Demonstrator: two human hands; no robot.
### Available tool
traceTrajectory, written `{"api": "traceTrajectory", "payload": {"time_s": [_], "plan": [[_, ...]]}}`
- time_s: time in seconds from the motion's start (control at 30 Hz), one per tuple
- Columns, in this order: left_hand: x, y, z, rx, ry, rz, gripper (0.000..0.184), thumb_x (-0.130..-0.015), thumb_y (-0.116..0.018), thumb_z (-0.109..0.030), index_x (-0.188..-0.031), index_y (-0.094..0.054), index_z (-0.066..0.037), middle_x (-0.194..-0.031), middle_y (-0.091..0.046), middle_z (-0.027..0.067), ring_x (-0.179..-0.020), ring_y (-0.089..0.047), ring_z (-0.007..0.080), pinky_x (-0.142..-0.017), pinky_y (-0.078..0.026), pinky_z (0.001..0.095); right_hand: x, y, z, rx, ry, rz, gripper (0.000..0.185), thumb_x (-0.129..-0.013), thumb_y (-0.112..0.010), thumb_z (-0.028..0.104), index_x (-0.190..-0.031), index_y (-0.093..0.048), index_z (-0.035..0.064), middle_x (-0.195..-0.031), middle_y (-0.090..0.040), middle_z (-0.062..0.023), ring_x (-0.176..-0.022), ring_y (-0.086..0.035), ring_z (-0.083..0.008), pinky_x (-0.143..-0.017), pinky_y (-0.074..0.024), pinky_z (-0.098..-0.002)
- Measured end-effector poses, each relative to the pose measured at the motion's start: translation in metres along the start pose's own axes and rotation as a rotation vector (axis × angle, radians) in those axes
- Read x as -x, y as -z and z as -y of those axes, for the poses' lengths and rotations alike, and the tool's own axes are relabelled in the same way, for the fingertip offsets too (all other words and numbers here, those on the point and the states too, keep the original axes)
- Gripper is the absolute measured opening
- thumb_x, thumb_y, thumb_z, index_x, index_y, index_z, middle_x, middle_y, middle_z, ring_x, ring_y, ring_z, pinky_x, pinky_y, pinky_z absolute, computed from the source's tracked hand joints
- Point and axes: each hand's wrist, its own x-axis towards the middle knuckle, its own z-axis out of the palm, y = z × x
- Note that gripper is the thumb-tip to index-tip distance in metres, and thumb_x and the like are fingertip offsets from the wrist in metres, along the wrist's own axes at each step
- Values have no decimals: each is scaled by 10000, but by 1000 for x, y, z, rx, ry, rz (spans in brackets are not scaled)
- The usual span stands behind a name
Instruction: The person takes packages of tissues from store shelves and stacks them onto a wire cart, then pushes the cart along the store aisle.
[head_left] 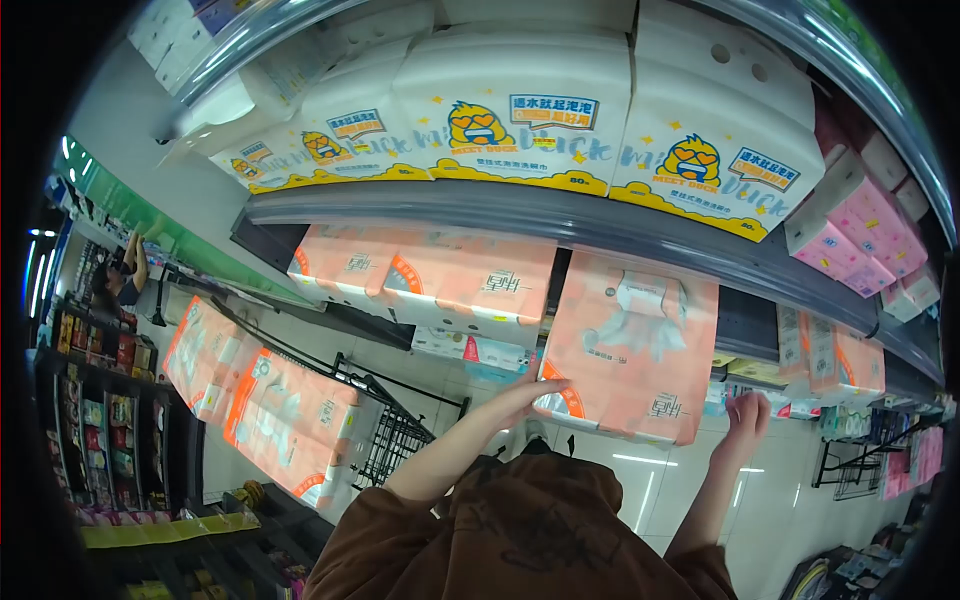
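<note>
A large peach tissue pack (635, 345) sits at the edge of the shelf below the duck-print row, jutting out over the aisle. My left hand (535, 393) is at its lower left corner, thumb on the front and the other fingers hidden beneath or behind it. My right hand (745, 412) is off to the right of the pack, apart from it, with its fingers curled together and nothing visible in them. Left of this pack, more peach packs (470, 280) stand on the same shelf.
White duck-print packs (520, 110) fill the shelf above, behind a grey rail (500, 205). At left, two peach packs (290, 420) lie by a black wire cart (395, 440). Pink packs (860, 225) are at right. Another person (125, 280) stands far left.
</note>
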Motion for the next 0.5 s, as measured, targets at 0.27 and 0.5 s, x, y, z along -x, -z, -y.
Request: {"api": "traceTrajectory", "payload": {"time_s": [0.27, 0.5], "plan": [[-1, 7, 21, -262, -165, 26, 1172, -683, -848, -141, -1518, -33, -31, -1436, -390, 174, -1313, -420, 253, -1072, -364, 376, -45, -56, -95, -612, -716, 544, 489, -1009, -376, 405, -1384, -450, 100, -1385, -505, -83, -1251, -484, -309, -1070, -380, -485], [53, 28, 72, -491, -623, -30, 1164, -602, -877, -182, -1498, -154, -13, -1446, -355, 196, -1352, -346, 269, -1098, -327, 403, 47, -42, -105, -579, -593, 564, 543, -1005, -363, 463, -1408, -423, 104, -1383, -497, -94, -1261, -474, -295, -1062, -384, -469]]}}
